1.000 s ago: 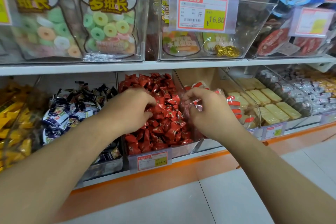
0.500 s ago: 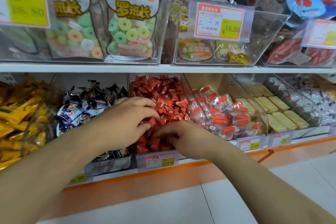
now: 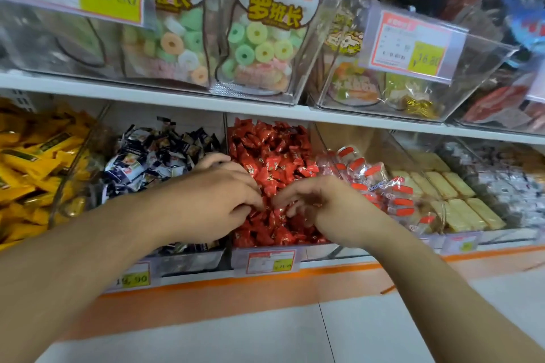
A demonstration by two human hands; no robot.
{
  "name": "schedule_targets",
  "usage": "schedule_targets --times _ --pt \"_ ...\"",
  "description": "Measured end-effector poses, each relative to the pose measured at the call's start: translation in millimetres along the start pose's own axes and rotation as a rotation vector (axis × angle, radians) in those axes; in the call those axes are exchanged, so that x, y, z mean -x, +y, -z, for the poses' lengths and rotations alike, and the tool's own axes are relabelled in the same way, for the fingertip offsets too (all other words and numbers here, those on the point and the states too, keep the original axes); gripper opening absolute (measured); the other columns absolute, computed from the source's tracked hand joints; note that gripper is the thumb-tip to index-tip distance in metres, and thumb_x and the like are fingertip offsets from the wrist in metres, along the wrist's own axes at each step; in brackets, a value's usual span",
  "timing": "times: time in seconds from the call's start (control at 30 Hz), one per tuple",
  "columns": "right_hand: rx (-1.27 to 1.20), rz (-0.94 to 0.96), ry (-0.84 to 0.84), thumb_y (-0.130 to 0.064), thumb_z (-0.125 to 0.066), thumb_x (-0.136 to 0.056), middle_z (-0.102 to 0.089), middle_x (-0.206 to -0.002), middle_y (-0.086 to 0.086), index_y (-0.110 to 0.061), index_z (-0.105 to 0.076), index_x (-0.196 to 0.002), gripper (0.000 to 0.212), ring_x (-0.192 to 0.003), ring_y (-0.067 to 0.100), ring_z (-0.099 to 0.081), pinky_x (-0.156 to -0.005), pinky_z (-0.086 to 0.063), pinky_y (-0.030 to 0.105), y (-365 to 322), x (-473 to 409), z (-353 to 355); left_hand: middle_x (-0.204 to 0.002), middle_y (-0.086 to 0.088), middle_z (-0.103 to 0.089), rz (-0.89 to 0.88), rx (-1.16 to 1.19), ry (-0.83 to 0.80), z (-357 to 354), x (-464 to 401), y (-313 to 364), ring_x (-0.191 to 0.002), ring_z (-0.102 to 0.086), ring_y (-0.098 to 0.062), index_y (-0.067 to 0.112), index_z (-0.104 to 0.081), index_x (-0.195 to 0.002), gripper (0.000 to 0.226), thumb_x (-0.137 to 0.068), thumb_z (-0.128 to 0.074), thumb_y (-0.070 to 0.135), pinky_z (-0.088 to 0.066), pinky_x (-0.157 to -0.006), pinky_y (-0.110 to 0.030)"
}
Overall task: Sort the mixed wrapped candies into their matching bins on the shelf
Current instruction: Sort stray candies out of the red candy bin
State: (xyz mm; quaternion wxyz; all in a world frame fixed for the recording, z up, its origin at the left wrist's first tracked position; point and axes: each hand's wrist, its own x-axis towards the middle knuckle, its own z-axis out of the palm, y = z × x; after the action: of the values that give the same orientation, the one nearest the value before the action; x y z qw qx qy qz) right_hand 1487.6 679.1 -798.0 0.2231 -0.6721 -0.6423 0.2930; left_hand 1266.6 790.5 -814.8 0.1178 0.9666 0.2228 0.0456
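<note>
Both hands are down in the middle bin of the lower shelf, the one heaped with red wrapped candies, so the step in hand looks like searching that heap for strays. The left hand lies over the bin's left side with its fingers curled down into the wrappers; the right hand is beside it, nearly fingertip to fingertip, fingers also bent into the pile. Whether either grip has closed on a piece cannot be told, since the fingertips are buried and blurred, and no odd-coloured candy shows among the red. The next move, as a judgement, calls for pinching out one mismatched piece without dragging red ones along, then carrying it sideways to its own bin. Along the lower shelf five other bins show besides the red one, six in all: yellow packets at the far left edge, dark blue and white candies just left of the red, clear packs with red bands just right of it, pale yellow bars beyond, and silvery wrapped pieces at the right edge. The candies themselves are too many and too heaped to count. The upper shelf carries clear tubs with two bags of ring sweets facing front.
</note>
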Motion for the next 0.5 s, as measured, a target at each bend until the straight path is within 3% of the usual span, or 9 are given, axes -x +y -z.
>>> schedule_targets --times 0.1,0.17,0.33,0.5 --pt "-0.18 -0.028 -0.065 0.024 -0.035 -0.088 -0.077 -0.105 -0.001 -0.016 -0.076 -0.111 0.061 -0.097 0.018 -0.074 -0.08 -0.062 0.039 -2.4 1.0 -3.5 -0.137 0.035 -0.051 0.0 0.013 0.007 1.5 0.6 -1.7 -0.134 -0.026 0.014 0.049 -0.063 -0.13 0.032 -0.104 -0.046 0.04 0.005 -0.121 -0.026" --pt "-0.265 -0.071 -0.158 0.026 -0.034 -0.086 -0.078 -0.107 0.004 -0.011 -0.075 -0.112 0.061 -0.104 0.019 -0.073 -0.087 -0.062 0.043 1.2 0.5 -6.1 -0.136 0.033 -0.053 -0.001 0.02 0.014 2.5 1.3 -2.2 -0.132 -0.028 0.014 0.046 -0.064 -0.129 0.031 -0.104 -0.047 0.039 0.005 -0.12 -0.026" --pt "-0.214 -0.149 -0.269 0.025 -0.038 -0.086 -0.077 -0.114 -0.003 -0.013 -0.075 -0.119 0.063 -0.114 0.005 -0.068 -0.094 -0.058 0.03 9.6 -4.5 -13.6 -0.133 0.032 -0.056 0.0 0.03 0.03 0.0 2.7 -3.2 -0.13 -0.031 0.012 0.045 -0.065 -0.127 0.03 -0.104 -0.047 0.039 0.002 -0.117 -0.026" --pt "0.065 -0.147 -0.206 -0.008 -0.069 -0.095 -0.067 -0.125 -0.021 -0.049 -0.067 -0.129 0.053 -0.118 -0.01 -0.058 -0.099 -0.048 0.016 12.4 -11.2 -14.3 -0.133 0.032 -0.056 0.008 0.032 0.026 0.0 3.0 -1.0 -0.13 -0.031 0.011 0.045 -0.065 -0.129 0.032 -0.105 -0.045 0.036 0.0 -0.116 -0.026"
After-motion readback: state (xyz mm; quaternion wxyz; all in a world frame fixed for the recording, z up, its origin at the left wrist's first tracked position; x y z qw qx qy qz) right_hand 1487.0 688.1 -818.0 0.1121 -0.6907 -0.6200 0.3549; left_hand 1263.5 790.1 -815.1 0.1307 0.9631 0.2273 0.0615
